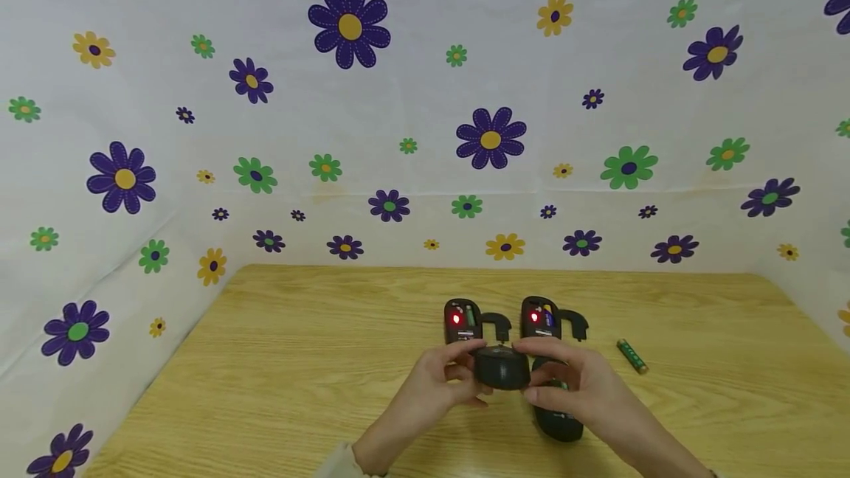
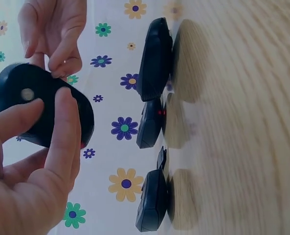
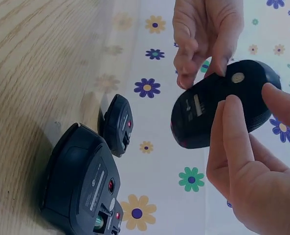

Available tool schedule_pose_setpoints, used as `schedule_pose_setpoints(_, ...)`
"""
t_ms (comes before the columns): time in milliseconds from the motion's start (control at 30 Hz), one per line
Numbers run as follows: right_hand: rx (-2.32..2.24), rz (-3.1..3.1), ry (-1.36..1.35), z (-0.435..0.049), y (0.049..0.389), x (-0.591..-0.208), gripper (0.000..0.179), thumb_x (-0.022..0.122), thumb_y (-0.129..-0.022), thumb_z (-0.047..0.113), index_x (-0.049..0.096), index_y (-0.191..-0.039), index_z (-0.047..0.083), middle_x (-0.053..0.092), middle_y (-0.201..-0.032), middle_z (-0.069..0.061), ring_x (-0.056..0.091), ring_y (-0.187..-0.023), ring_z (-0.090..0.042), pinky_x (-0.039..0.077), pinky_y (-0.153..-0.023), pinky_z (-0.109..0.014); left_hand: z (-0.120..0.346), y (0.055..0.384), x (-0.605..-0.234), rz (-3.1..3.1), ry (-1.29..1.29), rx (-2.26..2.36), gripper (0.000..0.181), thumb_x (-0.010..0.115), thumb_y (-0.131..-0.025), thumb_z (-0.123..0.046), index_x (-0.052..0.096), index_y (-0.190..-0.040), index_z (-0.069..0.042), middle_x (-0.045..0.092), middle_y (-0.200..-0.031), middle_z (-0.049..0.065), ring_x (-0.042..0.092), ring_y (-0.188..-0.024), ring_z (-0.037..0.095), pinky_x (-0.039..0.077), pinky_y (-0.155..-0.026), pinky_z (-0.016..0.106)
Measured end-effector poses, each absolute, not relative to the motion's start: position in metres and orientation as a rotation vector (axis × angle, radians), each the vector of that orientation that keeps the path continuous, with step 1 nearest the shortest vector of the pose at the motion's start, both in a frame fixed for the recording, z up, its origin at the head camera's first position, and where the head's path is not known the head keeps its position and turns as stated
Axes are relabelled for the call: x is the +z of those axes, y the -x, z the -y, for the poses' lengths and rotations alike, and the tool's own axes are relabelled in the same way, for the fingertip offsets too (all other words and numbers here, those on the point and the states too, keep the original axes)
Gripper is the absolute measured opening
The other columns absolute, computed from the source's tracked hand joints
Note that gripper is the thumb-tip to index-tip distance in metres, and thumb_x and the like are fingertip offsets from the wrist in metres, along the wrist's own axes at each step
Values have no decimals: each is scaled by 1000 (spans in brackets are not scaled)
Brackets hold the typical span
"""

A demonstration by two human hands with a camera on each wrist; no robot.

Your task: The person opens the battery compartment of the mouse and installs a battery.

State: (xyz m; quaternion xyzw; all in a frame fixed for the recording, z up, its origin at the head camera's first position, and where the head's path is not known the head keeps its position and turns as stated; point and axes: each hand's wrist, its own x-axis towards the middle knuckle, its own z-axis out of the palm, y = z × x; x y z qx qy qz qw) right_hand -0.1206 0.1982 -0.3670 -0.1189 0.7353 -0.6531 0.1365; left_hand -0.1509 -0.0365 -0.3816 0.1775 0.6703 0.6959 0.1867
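Both hands hold a black computer mouse (image 1: 502, 369) up over the table, one at each side of it. My left hand (image 1: 441, 382) pinches its left side between thumb and fingers. On the opposite side, my right hand (image 1: 584, 382) grips it the same way. The mouse's underside, with a round pale spot and a label, shows in the right wrist view. Below my right hand, a second mouse (image 1: 559, 426) lies belly up and partly covered, a green battery in its open compartment.
Two more upturned mice, a left one (image 1: 462, 323) and a right one (image 1: 539, 327), glow red farther back. Curved black covers stand off beside them, a left cover (image 1: 499, 324) and a right cover (image 1: 576, 323). A loose green battery (image 1: 632, 356) lies to the right.
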Motion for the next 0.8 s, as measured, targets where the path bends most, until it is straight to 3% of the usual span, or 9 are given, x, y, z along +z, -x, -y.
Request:
schedule_pose_setpoints(167,-1864,-2156,322,-197,123,-366,56,71,-93,1,46,-141,-14,67,-103,-16,67,-93,-25,59,-82,-31,37,151,-382,-2007,-537,1851,29,68,-96,-3,65,-123,7,64,-91,4,63,-77,15,62,-62,30)
schedule_pose_setpoints(267,-1904,-2129,345,-195,123,-367,54,70,-94,0,45,-139,-17,66,-109,-19,68,-86,-25,62,-81,-34,37,150,-382,-2099,-550,1799,21,69,-97,-10,70,-112,5,65,-95,4,60,-84,14,61,-62,28)
schedule_pose_setpoints(367,-1933,-2137,361,-192,123,-368,52,68,-95,0,45,-138,-17,64,-116,-21,68,-79,-24,64,-74,-37,37,149,-384,-2124,-566,1804,19,70,-97,-12,73,-105,6,69,-101,7,65,-91,18,63,-71,31)
schedule_pose_setpoints(533,-1862,-2308,313,-189,123,-369,46,68,-96,4,51,-134,-14,65,-111,-18,64,-79,-24,62,-65,-35,34,148,-386,-1936,-533,1923,27,68,-97,-6,66,-119,10,72,-103,15,73,-93,28,64,-73,39)
schedule_pose_setpoints(633,-1832,-2348,256,-188,123,-371,44,67,-96,5,53,-134,-13,66,-109,-16,64,-89,-25,62,-73,-34,33,148,-386,-1863,-504,1941,40,68,-95,-1,59,-133,8,71,-105,14,73,-92,30,64,-71,38)
schedule_pose_setpoints(800,-1892,-2244,193,-187,124,-372,50,66,-97,4,45,-139,-14,64,-111,-17,66,-100,-28,63,-80,-39,34,150,-387,-1805,-502,1934,55,69,-92,5,50,-143,4,71,-111,15,72,-94,29,64,-74,41)
